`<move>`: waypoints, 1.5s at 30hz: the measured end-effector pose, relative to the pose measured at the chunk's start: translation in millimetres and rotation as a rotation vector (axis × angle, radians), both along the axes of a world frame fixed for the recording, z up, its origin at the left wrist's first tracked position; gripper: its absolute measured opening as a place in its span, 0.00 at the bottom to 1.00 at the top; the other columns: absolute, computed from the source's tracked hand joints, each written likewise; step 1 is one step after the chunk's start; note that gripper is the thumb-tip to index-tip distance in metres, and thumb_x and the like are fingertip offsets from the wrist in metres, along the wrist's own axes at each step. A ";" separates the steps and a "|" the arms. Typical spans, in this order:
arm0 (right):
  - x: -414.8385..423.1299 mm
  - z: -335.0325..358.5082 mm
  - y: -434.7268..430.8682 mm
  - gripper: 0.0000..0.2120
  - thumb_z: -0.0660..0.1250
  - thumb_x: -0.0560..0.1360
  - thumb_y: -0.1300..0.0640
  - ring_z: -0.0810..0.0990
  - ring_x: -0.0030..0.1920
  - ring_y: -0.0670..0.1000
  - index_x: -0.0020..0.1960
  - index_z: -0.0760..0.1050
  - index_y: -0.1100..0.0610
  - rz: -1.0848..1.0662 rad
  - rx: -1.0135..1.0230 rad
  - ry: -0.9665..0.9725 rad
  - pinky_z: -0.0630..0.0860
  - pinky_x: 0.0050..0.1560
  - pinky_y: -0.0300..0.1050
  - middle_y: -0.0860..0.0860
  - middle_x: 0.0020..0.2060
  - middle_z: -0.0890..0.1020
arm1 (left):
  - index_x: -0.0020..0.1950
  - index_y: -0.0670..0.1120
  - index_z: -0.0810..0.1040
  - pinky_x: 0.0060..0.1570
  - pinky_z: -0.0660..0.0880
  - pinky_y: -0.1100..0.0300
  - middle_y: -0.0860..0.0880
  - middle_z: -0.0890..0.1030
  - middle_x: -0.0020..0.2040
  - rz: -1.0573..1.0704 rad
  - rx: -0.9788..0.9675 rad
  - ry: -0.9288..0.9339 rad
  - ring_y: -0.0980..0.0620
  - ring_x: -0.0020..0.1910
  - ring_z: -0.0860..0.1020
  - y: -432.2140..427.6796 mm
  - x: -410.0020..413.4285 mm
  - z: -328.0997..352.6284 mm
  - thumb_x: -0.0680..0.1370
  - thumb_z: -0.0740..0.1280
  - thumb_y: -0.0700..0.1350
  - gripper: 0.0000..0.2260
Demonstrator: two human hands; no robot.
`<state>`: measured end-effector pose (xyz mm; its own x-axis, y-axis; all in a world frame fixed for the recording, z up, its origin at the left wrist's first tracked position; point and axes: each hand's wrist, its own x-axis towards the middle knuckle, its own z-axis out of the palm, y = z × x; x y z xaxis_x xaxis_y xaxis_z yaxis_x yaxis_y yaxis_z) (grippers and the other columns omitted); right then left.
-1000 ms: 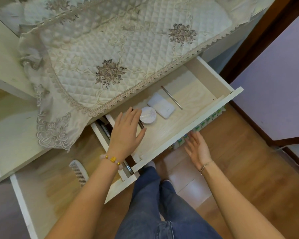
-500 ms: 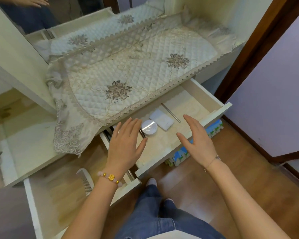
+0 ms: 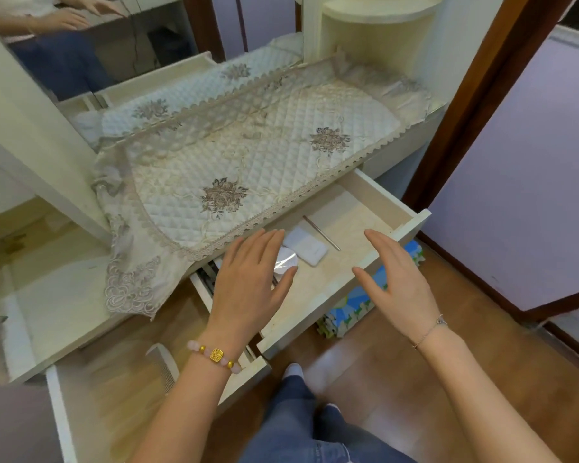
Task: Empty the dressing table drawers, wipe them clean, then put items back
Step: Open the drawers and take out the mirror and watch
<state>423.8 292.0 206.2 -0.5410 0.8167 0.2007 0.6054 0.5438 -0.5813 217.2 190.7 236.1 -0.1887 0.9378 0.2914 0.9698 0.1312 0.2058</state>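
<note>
- Single view: a wide-angle camera worn on the person's head, pitched forward and down.
- It faces the counter (image 3: pixel 393 150) and the mirror (image 3: pixel 121 41) behind it.
- Close range: the open drawer (image 3: pixel 385 195), left hand (image 3: pixel 248 282) and right hand (image 3: pixel 398 285) sit mid-frame, with the person's legs (image 3: pixel 298 412) at the bottom edge.

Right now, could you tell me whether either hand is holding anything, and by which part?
Nothing is held: the left hand and right hand hover open over the drawer.

it's looking like a bedroom at home: mirror (image 3: pixel 114 55) standing behind the counter (image 3: pixel 401 145), quilted lace cover (image 3: pixel 248 155) draping over it, wood floor (image 3: pixel 398 379).
</note>
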 end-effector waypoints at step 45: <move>193.3 -13.5 273.7 0.28 0.59 0.78 0.45 0.58 0.72 0.44 0.74 0.56 0.49 -0.448 -0.084 -0.127 0.53 0.70 0.38 0.45 0.73 0.63 | 0.68 0.44 0.70 0.69 0.59 0.52 0.46 0.75 0.65 -0.433 -0.192 -0.100 0.46 0.67 0.70 374.4 194.7 -30.4 0.77 0.62 0.53 0.22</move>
<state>617.1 565.6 192.8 -0.1477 0.9859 0.0789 0.8389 0.1671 -0.5180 411.9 565.1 205.7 0.2129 0.9713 0.1061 0.9204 -0.2358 0.3120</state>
